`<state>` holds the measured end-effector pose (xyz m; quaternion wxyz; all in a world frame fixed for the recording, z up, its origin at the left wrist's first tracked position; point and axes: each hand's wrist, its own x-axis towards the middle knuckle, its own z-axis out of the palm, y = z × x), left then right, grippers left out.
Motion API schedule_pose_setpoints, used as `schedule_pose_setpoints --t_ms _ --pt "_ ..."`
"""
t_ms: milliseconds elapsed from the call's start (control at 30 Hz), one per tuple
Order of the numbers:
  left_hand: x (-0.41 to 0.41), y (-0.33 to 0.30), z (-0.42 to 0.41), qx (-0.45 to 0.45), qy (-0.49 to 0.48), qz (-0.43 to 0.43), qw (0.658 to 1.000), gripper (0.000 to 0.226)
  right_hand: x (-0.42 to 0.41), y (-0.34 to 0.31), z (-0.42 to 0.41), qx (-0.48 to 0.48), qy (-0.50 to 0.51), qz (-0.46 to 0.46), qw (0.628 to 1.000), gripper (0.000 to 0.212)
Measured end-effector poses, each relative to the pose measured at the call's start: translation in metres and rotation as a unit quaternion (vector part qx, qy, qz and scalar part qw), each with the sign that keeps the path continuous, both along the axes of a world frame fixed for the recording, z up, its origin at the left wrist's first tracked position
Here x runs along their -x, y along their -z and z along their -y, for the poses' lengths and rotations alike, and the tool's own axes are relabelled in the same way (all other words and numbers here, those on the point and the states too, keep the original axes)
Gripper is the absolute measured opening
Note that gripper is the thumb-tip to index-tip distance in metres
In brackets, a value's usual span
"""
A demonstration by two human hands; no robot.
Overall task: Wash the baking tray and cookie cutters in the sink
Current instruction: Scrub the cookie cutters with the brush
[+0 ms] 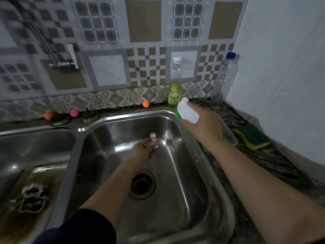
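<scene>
My left hand reaches into the right basin of the steel sink and is shut on a small round metal cookie cutter, held above the drain. My right hand hovers over the sink's right rim, gripping a white sponge with a green underside. In the left basin lies a brown-stained baking tray with several metal cookie cutters heaped on it.
A green dish soap bottle stands behind the sink, with two clear plastic bottles near the wall. A green-and-yellow sponge and a clear container lie on the right counter. The tap is on the tiled wall at left.
</scene>
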<state>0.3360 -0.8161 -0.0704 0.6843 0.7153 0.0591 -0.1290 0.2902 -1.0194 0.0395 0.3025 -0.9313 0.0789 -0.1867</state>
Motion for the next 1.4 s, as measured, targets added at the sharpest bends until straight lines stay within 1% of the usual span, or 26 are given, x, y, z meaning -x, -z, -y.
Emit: schedule_pose_setpoints --t_ms 67,133,167,233,267,300,333,433,500,567,667,733,833,933,1000,1100,1133,1200,1267,1400 --pt "0.009 -0.009 -0.01 0.001 -0.009 0.014 1.0 0.028 0.011 0.001 -0.035 -0.001 -0.056 -0.008 0.998 0.064" --pt "0.019 -0.019 -0.021 -0.003 -0.01 0.031 0.999 0.017 0.021 0.014 -0.067 0.003 -0.111 -0.042 0.993 0.062" --pt "0.023 -0.022 -0.027 -0.015 -0.008 0.039 0.999 0.013 0.024 0.022 -0.081 0.008 -0.123 -0.061 0.991 0.062" --pt "0.028 -0.021 -0.038 -0.051 -0.001 0.039 0.998 0.018 0.023 0.034 -0.105 -0.004 -0.117 -0.08 0.99 0.063" --pt "0.032 -0.021 -0.044 -0.062 -0.002 0.033 0.998 0.015 0.021 0.037 -0.114 -0.013 -0.112 -0.077 0.991 0.063" --pt "0.037 -0.019 -0.051 -0.065 -0.005 0.032 0.997 0.013 0.018 0.039 -0.123 -0.019 -0.107 -0.074 0.991 0.063" --pt "0.041 -0.018 -0.057 -0.068 -0.007 0.031 0.997 0.016 0.017 0.039 -0.131 -0.024 -0.101 -0.076 0.992 0.063" --pt "0.046 -0.019 -0.081 -0.059 -0.039 0.02 0.997 0.016 0.028 0.043 -0.15 -0.016 -0.113 -0.085 0.99 0.068" --pt "0.043 -0.021 -0.105 -0.052 -0.085 0.011 0.995 0.025 0.044 0.046 -0.163 0.009 -0.138 -0.082 0.987 0.072" --pt "0.04 -0.022 -0.118 -0.039 -0.104 0.018 0.994 0.026 0.058 0.047 -0.167 0.008 -0.16 -0.082 0.984 0.067" --pt "0.046 -0.027 -0.129 -0.074 -0.05 0.049 0.995 0.018 0.062 0.045 -0.181 0.002 -0.158 -0.071 0.985 0.062" --pt "0.052 -0.028 -0.128 -0.075 -0.025 0.046 0.996 0.015 0.051 0.039 -0.19 -0.03 -0.137 -0.054 0.989 0.062" --pt "0.053 -0.031 -0.128 -0.041 -0.046 0.04 0.997 0.019 0.039 0.036 -0.198 -0.064 -0.114 -0.058 0.99 0.063" --pt "0.043 -0.034 -0.144 -0.039 -0.067 0.067 0.995 0.023 0.051 0.042 -0.201 -0.076 -0.145 -0.095 0.982 0.062" --pt "0.039 -0.034 -0.155 -0.032 -0.062 0.066 0.995 0.027 0.058 0.048 -0.199 -0.087 -0.153 -0.1 0.979 0.062" --pt "0.039 -0.031 -0.163 0.009 -0.038 0.064 0.997 0.045 0.059 0.049 -0.199 -0.132 -0.133 -0.07 0.98 0.062" --pt "0.041 -0.032 -0.163 0.009 -0.03 0.077 0.997 0.047 0.058 0.048 -0.201 -0.15 -0.128 -0.058 0.979 0.062" --pt "0.039 -0.03 -0.163 -0.033 -0.021 0.113 0.993 0.052 0.056 0.044 -0.207 -0.158 -0.131 -0.037 0.978 0.062" --pt "0.037 -0.031 -0.162 -0.088 -0.021 0.144 0.985 0.055 0.052 0.041 -0.213 -0.139 -0.129 -0.03 0.981 0.062" --pt "0.046 -0.041 -0.155 -0.161 -0.026 0.208 0.964 0.042 0.04 0.038 -0.215 -0.139 -0.086 -0.043 0.986 0.062"
